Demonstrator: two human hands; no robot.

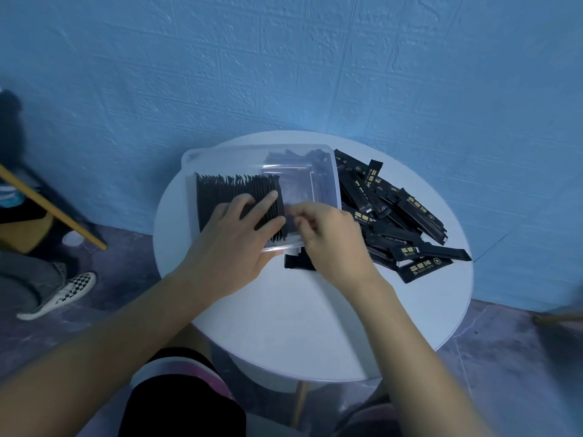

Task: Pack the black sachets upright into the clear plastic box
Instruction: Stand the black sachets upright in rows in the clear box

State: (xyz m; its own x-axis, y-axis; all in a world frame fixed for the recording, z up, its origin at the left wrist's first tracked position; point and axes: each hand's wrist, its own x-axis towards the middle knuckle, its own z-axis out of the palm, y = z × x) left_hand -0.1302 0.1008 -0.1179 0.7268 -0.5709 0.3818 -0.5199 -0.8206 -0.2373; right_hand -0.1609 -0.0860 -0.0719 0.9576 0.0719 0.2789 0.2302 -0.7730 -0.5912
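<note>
My right grip [328,234] pinches a sachet [291,227] beside the row [220,190]; my left grip [233,238], fingers straight, braces it. Easing off could topple the row.

A round white desk [299,326] is shown, its near half left bare. On its far left part a clear rectangular plastic box [239,159] is set. Against the box's right side a loose heap of long black sachets [407,212] with gold print is spread towards the desk's right edge. A single black sachet [295,263] is laid at the box's near edge.
</note>
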